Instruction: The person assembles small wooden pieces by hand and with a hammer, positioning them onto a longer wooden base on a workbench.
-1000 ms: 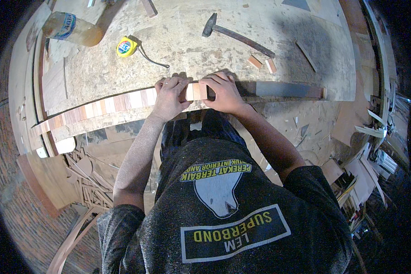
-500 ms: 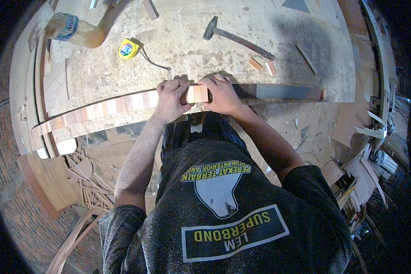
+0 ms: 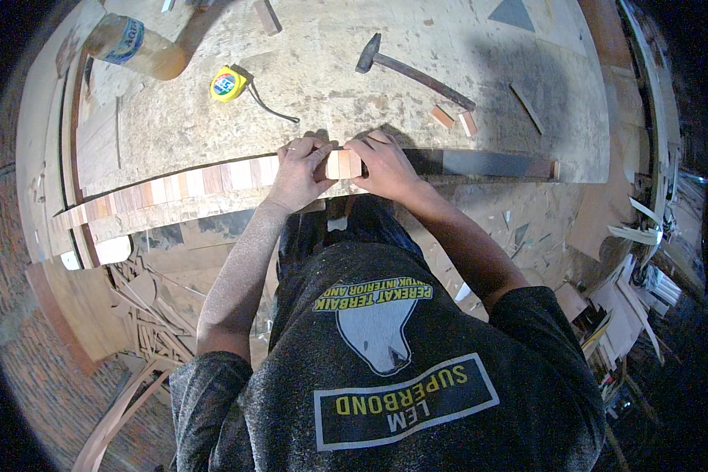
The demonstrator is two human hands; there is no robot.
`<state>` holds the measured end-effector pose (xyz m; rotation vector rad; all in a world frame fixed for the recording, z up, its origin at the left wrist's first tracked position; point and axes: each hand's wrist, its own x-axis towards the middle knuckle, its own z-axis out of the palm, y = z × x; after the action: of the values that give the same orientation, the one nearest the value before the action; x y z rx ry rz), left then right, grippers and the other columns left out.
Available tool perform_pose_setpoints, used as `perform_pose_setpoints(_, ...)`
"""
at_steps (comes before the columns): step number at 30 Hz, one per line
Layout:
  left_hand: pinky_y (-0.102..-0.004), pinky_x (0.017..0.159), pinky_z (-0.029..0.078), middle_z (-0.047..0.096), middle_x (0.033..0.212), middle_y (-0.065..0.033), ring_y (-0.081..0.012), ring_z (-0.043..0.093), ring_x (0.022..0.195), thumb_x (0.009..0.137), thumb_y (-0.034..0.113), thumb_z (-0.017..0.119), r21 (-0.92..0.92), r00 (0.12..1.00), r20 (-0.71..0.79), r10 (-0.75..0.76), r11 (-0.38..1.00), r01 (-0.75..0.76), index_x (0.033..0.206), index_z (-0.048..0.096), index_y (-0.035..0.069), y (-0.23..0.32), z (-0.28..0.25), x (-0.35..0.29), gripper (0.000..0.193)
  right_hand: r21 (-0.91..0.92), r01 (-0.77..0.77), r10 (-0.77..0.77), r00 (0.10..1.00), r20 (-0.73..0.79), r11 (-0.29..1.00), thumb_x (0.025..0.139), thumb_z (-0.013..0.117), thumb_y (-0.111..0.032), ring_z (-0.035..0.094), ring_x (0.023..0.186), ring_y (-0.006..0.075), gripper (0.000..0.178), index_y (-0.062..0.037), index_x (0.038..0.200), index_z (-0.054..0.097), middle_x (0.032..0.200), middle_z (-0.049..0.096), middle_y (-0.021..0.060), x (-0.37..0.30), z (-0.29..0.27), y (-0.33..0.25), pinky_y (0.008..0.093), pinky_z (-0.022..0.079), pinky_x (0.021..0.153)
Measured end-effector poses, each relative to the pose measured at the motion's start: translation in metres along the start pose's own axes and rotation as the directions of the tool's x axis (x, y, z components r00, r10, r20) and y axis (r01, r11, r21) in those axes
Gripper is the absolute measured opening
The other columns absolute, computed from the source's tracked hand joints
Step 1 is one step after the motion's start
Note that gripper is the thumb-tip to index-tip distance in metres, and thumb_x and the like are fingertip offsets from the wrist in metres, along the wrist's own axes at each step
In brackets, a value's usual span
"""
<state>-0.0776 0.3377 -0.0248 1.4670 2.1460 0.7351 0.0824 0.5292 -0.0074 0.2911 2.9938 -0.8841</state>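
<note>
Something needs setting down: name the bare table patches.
The table is bare between tape measure and hammer, and between tape measure and wood row. It is crowded at the front, around left hand and right hand, and by two small blocks.

left hand (image 3: pixel 297 175) hides some blocks (image 3: pixel 220 175); shirt (image 3: pixel 385 338) cropped

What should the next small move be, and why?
Probably a gentle press of the end block leftward with the right hand, to snug it against the row of wood blocks: the right hand's thumb and fingers are at that block, while the left hand grips the row just beside it.
</note>
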Motion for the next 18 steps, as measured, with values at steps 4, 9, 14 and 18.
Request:
perform_pose_setpoints(4,-0.0517,0.113,0.038,0.061,0.136,-0.0079,-0.0324,0.056,0.133,0.070,0.027,0.098,-0.013,0.999,0.035,0.002,1.000,-0.002,0.148,0.067,0.017,0.002,-0.002,0.002,0.084,-0.009,-0.015,0.015,0.999,0.035,1.000,0.072,0.095,-0.026,0.066,0.119,0.0368,0.070,-0.0093,0.134,0.064,0.116,0.073,0.0172,0.000,-0.006,-0.003,0.0504,0.051,0.107)
perform_pose_setpoints(9,-0.0517,0.113,0.039,0.060,0.136,-0.0078,-0.0324,0.055,0.134,0.065,0.034,0.101,-0.020,0.999,0.029,0.020,1.000,-0.020,0.150,0.066,0.016,-0.006,0.001,0.001,0.094,-0.056,-0.010,0.012,0.999,0.045,0.998,0.073,0.095,-0.028,0.068,0.115,0.0377,0.073,-0.0074,0.136,0.065,0.114,0.076,0.0188,0.003,-0.010,-0.010,0.0504,0.052,0.105)
perform_pose_setpoints(14,-0.0574,0.124,0.031,0.052,0.157,-0.0169,-0.0385,0.048,0.147,0.059,0.051,0.101,-0.030,0.993,-0.047,0.106,0.994,-0.107,0.168,0.042,0.012,-0.005,-0.010,-0.002,0.130,0.010,-0.029,0.028,0.996,0.089,1.000,0.076,0.094,-0.039,0.058,0.136,0.0412,0.091,-0.0138,0.155,0.056,0.145,0.062,0.0213,-0.002,-0.015,-0.008,0.0566,0.044,0.117)
perform_pose_setpoints(18,-0.0652,0.129,0.017,0.036,0.173,-0.0224,-0.0406,0.034,0.161,0.071,0.069,0.090,0.009,0.978,-0.205,0.031,1.000,-0.030,0.172,0.031,0.006,0.015,-0.052,-0.023,0.133,-0.188,-0.136,0.127,0.990,-0.056,0.973,0.087,0.083,-0.059,0.023,0.164,0.0420,0.103,-0.0197,0.171,0.038,0.178,0.023,0.0197,0.015,-0.040,-0.035,0.0698,0.017,0.131)
